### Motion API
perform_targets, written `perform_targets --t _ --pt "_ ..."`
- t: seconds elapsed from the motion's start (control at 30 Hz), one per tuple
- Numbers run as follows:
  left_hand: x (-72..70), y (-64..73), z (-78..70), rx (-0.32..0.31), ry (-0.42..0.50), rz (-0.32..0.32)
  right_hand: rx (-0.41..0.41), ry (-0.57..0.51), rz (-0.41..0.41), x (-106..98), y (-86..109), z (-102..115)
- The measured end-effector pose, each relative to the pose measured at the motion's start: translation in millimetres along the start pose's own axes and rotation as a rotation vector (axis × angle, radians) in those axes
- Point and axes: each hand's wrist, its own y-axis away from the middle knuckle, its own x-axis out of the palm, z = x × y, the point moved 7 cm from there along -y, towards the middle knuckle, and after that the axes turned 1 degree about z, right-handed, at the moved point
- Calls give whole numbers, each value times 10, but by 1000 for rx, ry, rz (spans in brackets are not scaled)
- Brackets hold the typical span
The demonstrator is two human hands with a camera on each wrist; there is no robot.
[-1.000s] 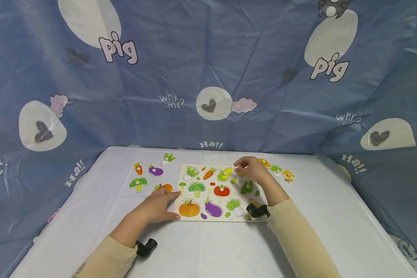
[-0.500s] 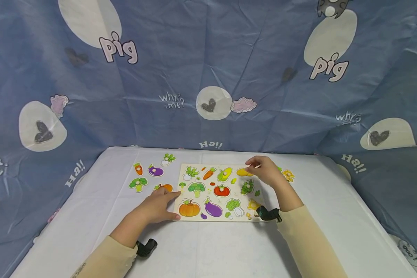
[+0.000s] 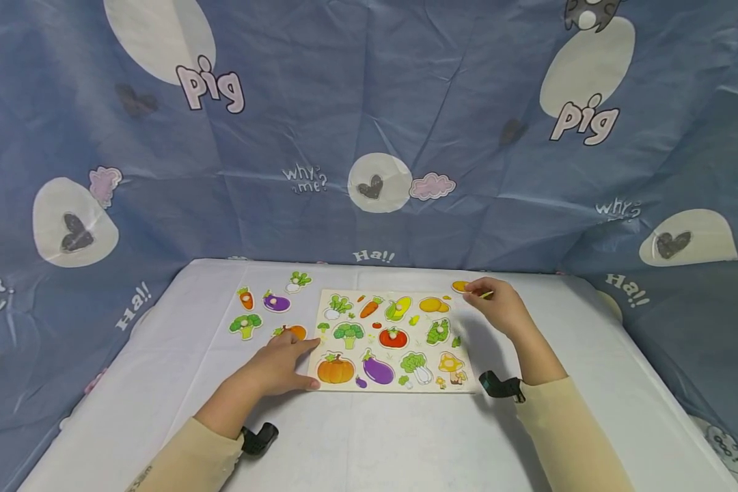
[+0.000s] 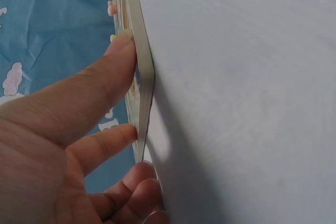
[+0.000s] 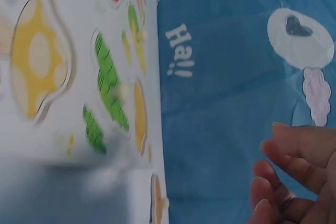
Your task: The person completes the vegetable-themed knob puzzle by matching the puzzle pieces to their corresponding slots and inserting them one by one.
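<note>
A flat vegetable puzzle board (image 3: 359,369) lies on the white table. My left hand (image 3: 275,365) rests at its left side; in the left wrist view the thumb and a fingertip touch the board's edge (image 4: 145,93). Knobs show on the corn (image 3: 397,309), tomato (image 3: 393,337) and a green vegetable (image 3: 438,332) in the board. My right hand (image 3: 499,309) is above the table beyond the board's right side, beside an orange-yellow oval piece (image 3: 458,286). In the right wrist view its fingers (image 5: 299,145) are bent and apart, with nothing visible between them.
Left of the board lie loose pieces: a carrot (image 3: 245,298), an eggplant (image 3: 276,302), a broccoli (image 3: 244,326), a white turnip (image 3: 298,281) and a pumpkin (image 3: 295,332), partly behind the left hand. A blue printed cloth (image 3: 369,123) hangs behind the table.
My right hand has moved rightward from the board's upper right corner to the loose pieces, uncovering the potato and mushroom pictures and now hiding pieces there. The left hand has stayed put.
</note>
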Motion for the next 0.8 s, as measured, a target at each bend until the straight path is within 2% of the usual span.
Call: perform_targets --t 0.4,0.8 --pt "16 -4 26 -9 4 4 -33 54 -99 -282 60 -286" --pt "18 -17 28 -5 11 8 60 86 -106 -406 32 -736"
